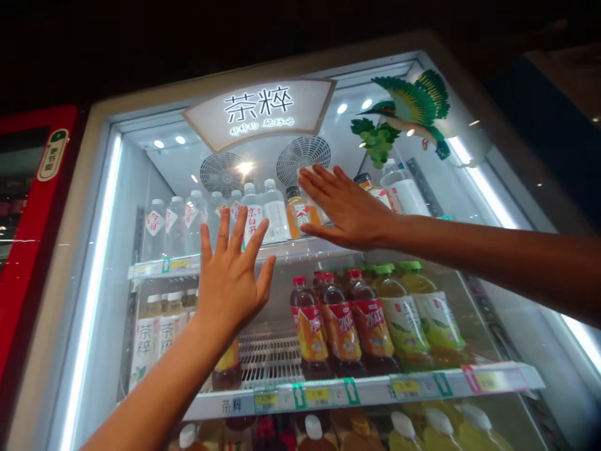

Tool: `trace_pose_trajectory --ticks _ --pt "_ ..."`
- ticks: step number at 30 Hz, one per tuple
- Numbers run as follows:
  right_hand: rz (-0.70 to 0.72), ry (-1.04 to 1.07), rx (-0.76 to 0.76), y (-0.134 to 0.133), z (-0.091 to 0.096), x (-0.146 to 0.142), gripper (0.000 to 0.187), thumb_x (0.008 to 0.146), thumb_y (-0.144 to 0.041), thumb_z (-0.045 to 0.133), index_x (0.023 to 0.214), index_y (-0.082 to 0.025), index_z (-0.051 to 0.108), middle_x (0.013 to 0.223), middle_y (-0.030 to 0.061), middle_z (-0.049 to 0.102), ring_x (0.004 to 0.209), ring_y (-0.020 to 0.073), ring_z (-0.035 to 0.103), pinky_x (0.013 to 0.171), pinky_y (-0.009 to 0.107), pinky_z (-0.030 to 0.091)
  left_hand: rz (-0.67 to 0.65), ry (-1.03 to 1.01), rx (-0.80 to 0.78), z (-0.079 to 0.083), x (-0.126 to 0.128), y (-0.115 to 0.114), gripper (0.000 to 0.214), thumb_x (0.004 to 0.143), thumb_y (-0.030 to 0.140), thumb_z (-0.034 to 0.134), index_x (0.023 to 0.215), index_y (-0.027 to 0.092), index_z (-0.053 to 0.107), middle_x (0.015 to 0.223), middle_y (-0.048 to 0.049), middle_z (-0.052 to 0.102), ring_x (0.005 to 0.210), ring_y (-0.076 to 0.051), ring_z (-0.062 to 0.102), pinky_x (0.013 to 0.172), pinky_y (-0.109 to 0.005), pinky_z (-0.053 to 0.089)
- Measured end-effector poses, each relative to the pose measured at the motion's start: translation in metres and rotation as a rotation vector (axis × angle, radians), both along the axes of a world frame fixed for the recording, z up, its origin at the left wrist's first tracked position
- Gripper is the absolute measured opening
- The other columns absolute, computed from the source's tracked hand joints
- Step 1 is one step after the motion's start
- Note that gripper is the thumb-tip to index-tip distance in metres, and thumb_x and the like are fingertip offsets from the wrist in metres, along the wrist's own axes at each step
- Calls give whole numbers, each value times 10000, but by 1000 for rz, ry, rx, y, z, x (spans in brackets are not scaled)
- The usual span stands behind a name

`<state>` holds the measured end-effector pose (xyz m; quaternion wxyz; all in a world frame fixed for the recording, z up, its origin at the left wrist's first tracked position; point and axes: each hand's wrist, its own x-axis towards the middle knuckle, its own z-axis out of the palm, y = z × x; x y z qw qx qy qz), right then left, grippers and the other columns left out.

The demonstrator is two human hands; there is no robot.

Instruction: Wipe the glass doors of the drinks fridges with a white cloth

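Both of my hands are raised before a lit drinks fridge with a pale frame (70,250). My left hand (230,282) has its fingers spread in front of the upper shelf, near clear water bottles (275,213). My right hand (345,207) is stretched out flat, partly hiding an orange drink bottle (297,210). Neither hand holds anything. I cannot tell whether the palms touch the glass. Red-capped bottles of dark tea (340,326) stand on the middle shelf below my right hand, beside green-capped bottles (399,310). My left forearm covers part of that shelf.
A lit fan-shaped sign (260,113) and a green bird picture (408,109) are at the top of the fridge. Price tags line the shelf edge (370,393). More bottles (314,432) stand below. A red cabinet (35,238) is at the left.
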<state>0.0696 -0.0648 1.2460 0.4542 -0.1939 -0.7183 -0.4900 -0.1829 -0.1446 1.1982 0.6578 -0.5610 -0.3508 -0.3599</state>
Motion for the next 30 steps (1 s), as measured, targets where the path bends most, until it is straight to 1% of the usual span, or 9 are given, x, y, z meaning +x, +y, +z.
trace_pose_trajectory --ticks 2,7,13,15,19,21,25,27,30 --pt "3 17 11 -5 5 -21 1039 946 -814 246 1633 -39 156 1718 225 153 1611 371 88 1308 616 99 -6 -3 -9 9 -13 -7 567 1019 435 437 1565 285 409 1708 -103 276 1605 -358 160 1273 -691 143" --pt "43 -259 103 -17 -24 -72 994 953 -786 358 1643 -93 181 1730 164 166 1621 317 76 1332 544 130 -27 -40 -42 23 -48 -24 572 1029 473 388 1576 307 393 1716 -80 266 1609 -331 156 1292 -645 130" --pt "60 -51 6 -26 38 -123 1021 918 -830 342 1666 -189 75 1742 116 152 1618 352 62 1311 641 75 -55 -44 -57 49 -95 -41 574 1025 502 375 1574 334 389 1717 -54 274 1615 -315 135 1295 -632 80" --pt "67 -62 30 -31 37 -149 1049 912 -849 317 1661 -155 80 1738 142 157 1619 351 54 1309 635 80 -55 -52 -69 55 -112 -47 580 1024 507 373 1576 330 387 1717 -61 274 1614 -326 137 1291 -638 80" --pt "78 -224 112 -43 16 -198 1086 908 -861 327 1648 -92 120 1729 178 170 1623 323 52 1323 571 103 -37 -58 -96 61 -141 -56 584 1027 506 352 1580 320 386 1722 -68 259 1614 -335 126 1293 -629 79" --pt "63 -225 98 -47 27 -211 1060 911 -858 324 1653 -128 122 1738 152 148 1625 310 51 1326 566 92 -44 -62 -105 65 -153 -58 589 1025 507 357 1583 321 379 1724 -66 256 1614 -337 124 1293 -629 81" --pt "21 -162 46 -54 72 -220 1052 903 -865 309 1661 -164 107 1748 123 115 1625 310 53 1325 576 53 -92 -106 -126 74 -174 -61 563 1039 454 318 1580 310 387 1719 -71 269 1612 -341 133 1284 -653 87" --pt "15 -219 45 -59 73 -223 1062 902 -860 332 1662 -155 100 1748 125 107 1626 309 35 1326 572 47 -116 -124 -125 74 -185 -62 552 1046 423 291 1574 305 400 1712 -77 286 1608 -349 152 1278 -664 104" --pt "11 -377 27 -65 54 -227 1048 890 -866 364 1668 -216 100 1753 84 81 1628 283 -13 1327 569 47 -127 -114 -98 67 -200 -63 549 1047 424 291 1569 300 412 1702 -87 307 1602 -358 173 1273 -668 131"
